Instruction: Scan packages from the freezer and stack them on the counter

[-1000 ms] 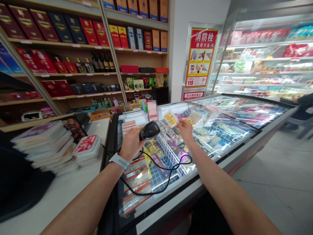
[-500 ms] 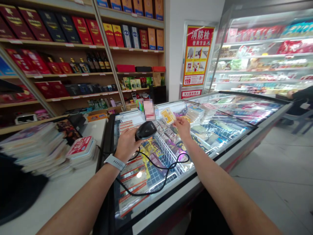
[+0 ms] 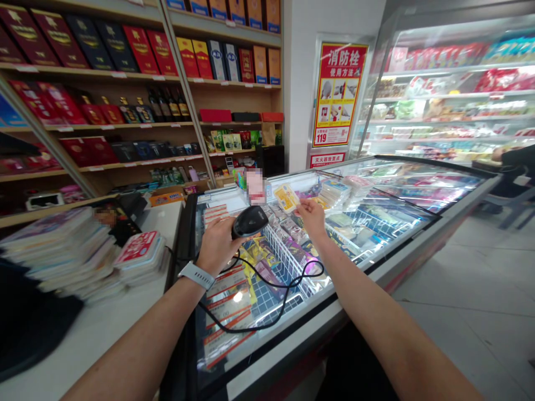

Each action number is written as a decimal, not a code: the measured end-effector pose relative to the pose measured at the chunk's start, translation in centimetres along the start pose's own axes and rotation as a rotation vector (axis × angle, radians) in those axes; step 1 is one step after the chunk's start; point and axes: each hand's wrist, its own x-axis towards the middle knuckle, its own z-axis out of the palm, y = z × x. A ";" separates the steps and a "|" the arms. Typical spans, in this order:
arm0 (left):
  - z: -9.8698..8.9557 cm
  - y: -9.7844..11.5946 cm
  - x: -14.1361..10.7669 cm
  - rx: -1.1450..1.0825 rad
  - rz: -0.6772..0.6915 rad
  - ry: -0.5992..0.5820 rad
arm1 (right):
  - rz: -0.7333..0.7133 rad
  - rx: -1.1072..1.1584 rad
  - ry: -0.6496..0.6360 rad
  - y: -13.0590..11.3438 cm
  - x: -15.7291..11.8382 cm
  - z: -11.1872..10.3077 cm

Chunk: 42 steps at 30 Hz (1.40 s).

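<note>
My left hand (image 3: 216,245), with a pale watch strap at the wrist, is wrapped round a black handheld scanner (image 3: 249,221) over the near left part of the freezer's glass top. Its black cable (image 3: 267,329) loops across the glass. Ahead and to the right, my right hand (image 3: 312,218) pinches the right edge of a flat yellow-and-white card-like package (image 3: 286,198). The package is tilted, just beyond the scanner and apart from it. Behind it to the right lie stacks of similar flat packages (image 3: 334,194) on the glass.
A chest freezer (image 3: 288,365) with wire baskets stretches away to the right. On the left counter (image 3: 121,340) stand tall stacks of packages (image 3: 54,250) and a smaller red-topped stack (image 3: 140,250). Shelves of boxes and bottles stand behind; part of a seated person (image 3: 516,172) shows at right.
</note>
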 end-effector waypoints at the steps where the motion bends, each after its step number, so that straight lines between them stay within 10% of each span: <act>1: 0.0 0.0 0.0 0.005 -0.003 -0.003 | 0.003 0.002 0.001 0.0 0.0 0.0; 30: -0.2 0.1 0.1 0.005 0.004 0.001 | -0.022 -0.012 0.011 -0.4 0.0 -0.4; 42: -0.3 0.2 0.0 -0.002 -0.008 -0.005 | -0.433 -0.702 0.280 -2.5 1.1 -4.9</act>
